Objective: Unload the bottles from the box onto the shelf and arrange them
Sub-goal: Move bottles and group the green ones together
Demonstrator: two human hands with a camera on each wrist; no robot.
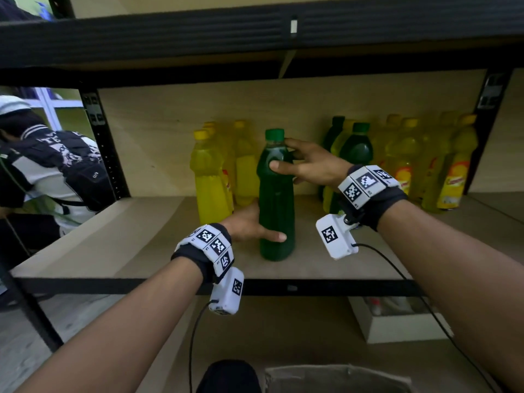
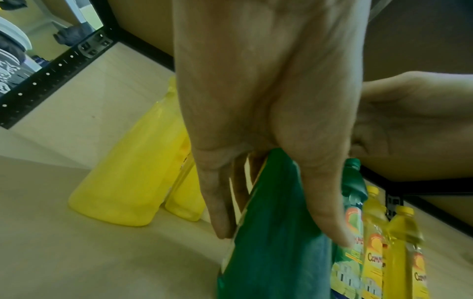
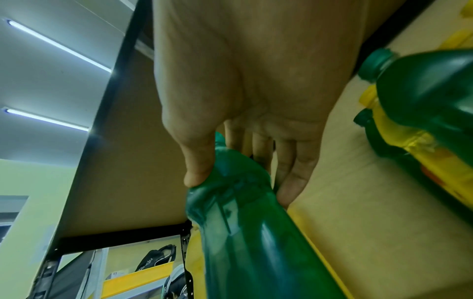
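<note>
Standing on the shelf, the green bottle is clasped by both grips: right hand above, left hand below.

One bottle stood upright on the shelf board, near its front edge, the left hand at its lower left side and the right hand at its upper right. Just behind and left stood a small cluster of bottles; a larger group filled the back right. The box sat below, before the shelf
</note>
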